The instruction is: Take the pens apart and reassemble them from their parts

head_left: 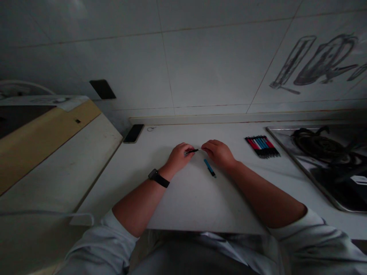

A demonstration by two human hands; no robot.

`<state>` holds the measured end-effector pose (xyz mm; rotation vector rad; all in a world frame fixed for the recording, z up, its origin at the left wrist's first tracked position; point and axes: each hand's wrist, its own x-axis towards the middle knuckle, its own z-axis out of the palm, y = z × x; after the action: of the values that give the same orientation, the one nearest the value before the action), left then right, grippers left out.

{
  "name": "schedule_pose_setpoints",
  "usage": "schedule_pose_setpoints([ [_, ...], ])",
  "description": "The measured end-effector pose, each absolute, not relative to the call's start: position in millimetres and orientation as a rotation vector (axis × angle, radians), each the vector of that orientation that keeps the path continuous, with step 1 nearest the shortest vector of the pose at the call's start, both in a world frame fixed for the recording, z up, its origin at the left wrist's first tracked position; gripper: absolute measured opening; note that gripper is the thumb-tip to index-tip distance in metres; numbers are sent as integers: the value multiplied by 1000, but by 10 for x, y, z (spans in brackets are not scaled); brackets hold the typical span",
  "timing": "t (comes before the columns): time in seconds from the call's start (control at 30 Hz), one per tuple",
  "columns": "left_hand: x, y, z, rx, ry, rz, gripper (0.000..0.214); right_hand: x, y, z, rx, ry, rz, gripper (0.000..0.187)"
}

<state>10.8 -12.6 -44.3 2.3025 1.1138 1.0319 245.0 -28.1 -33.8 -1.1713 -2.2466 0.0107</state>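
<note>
My left hand (180,156) is closed around a slim black pen part (192,151), which points to the right. My right hand (219,152) pinches the thin, pale end (200,149) at the other side, so the piece spans the small gap between both hands. How far it runs under the fingers is hidden. Just below the right hand, a blue pen piece (209,166) with a black lower end lies slanted on the white counter (189,206). A black watch (158,178) sits on my left wrist.
At the right lies a row of several red, blue and white pens (262,146), beside a gas stove (323,152). A phone (133,133) and a small ring (151,129) are at the back left. A pale cabinet panel (65,152) bounds the left side; a tiled wall (206,68) stands behind.
</note>
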Motion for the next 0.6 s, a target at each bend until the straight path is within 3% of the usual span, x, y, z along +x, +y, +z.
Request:
schedule_pose_setpoints([
  [0.6,121,-175,-397,2342,1041,966,13,2342,-434,-234,-1113,-2329,80,36],
])
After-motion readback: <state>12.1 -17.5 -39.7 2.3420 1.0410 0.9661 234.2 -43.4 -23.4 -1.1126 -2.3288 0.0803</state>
